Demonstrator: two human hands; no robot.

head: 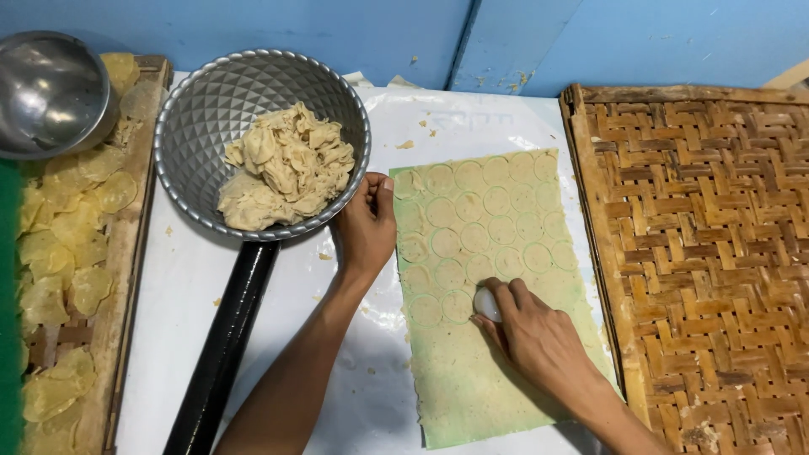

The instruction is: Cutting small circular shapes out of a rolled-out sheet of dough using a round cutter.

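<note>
A thin rolled sheet of pale yellow-green dough (472, 371) lies on a white plastic-covered table (177, 286). Its upper half is scored with several rows of round cut circles. My right hand (531, 333) presses a small round white cutter (486, 303) into the sheet just below the lowest row. My left hand (366, 223) rests at the sheet's left edge, its fingers curled on the dough's upper left corner.
A silver embossed bowl (198, 126) holds scraps of dough (286, 168). A black rolling pin (223, 345) lies beneath it. A woven bamboo tray (716, 253) stands at the right. A second tray (109, 295) at the left bears several dough rounds (63, 244) and a steel bowl (46, 88).
</note>
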